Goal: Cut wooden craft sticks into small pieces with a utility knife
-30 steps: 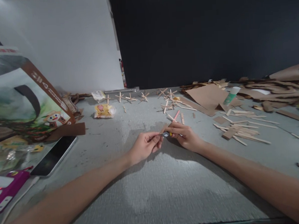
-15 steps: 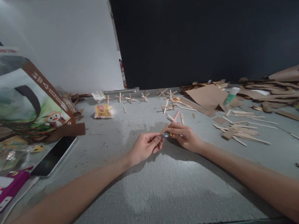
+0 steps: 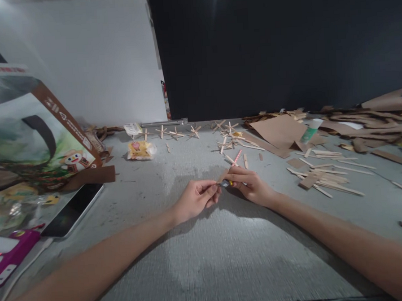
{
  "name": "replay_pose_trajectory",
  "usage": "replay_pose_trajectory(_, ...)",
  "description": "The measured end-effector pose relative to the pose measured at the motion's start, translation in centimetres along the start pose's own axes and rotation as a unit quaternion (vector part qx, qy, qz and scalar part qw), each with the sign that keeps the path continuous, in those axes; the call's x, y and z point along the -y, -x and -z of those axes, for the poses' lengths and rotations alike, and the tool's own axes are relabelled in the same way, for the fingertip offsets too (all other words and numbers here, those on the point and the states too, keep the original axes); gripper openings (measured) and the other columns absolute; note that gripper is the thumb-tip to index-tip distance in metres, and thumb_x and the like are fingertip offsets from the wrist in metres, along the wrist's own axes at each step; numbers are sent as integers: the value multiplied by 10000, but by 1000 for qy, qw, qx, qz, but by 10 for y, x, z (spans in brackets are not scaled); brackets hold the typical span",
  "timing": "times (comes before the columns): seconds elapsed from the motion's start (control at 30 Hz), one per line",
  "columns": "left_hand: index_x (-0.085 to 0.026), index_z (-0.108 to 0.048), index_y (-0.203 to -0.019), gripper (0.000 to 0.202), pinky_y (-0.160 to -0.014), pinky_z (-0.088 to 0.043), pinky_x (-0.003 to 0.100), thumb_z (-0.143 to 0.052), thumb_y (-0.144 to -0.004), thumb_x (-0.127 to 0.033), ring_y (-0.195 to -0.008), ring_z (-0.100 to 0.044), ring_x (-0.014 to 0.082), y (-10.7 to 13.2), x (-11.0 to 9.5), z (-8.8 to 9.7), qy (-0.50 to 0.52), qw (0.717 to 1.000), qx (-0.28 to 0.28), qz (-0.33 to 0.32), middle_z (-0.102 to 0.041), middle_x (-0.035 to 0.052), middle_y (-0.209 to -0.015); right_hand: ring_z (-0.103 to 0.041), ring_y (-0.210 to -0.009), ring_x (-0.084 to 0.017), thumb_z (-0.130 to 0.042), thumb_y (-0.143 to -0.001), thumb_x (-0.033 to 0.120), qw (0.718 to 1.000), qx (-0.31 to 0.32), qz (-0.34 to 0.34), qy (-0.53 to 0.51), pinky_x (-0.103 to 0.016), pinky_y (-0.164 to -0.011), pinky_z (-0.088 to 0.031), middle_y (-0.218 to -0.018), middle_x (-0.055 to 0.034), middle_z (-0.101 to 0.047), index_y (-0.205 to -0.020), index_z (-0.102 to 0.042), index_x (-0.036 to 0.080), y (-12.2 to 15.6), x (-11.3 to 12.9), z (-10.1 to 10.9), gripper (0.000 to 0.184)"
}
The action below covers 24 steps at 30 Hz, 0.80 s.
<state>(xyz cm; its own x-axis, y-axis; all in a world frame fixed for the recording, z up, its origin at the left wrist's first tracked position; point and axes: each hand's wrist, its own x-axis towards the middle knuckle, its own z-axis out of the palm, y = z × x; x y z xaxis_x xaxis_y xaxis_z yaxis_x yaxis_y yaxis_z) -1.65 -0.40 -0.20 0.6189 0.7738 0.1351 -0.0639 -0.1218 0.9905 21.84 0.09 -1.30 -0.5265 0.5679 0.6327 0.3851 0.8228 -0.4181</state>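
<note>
My left hand (image 3: 200,196) is closed in a pinch on one end of a small brown strip (image 3: 223,176), which looks like cardboard. My right hand (image 3: 249,184) grips a small tool (image 3: 224,184) with a grey metal front and a bit of yellow near the fingers; its exact kind is unclear. The metal part lies against the strip, close to my left fingertips. Just beyond my right hand are a red-and-white striped stick (image 3: 238,155) and a short wooden stick (image 3: 245,161).
Star shapes of crossed wooden sticks (image 3: 195,132) line the back. Loose sticks (image 3: 334,184), cardboard (image 3: 279,130) and a green-and-white tube (image 3: 310,131) lie right. A yellow packet (image 3: 140,150) sits back left; a phone (image 3: 74,210), purple device (image 3: 16,254) and printed bag (image 3: 48,131) stand left.
The tool's metal part has turned slightly in my right hand, and more of its grey and yellow shows. Both hands stay almost in place.
</note>
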Motion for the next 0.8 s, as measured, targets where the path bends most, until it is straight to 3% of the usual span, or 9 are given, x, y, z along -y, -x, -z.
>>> replay_pose_trajectory(0.8,-163,-642,-810,602,-489,-315,237,-707,-862,-759,-500,-423,76,-1,0,0,-1,1000,0,-4,-582,-11,-637,-647,-853,-221,-442,-1092,177,999,-23,22,8,-379,-777,-560,-968,-96,-700,-1284,-760,243,1,-4,-2,377)
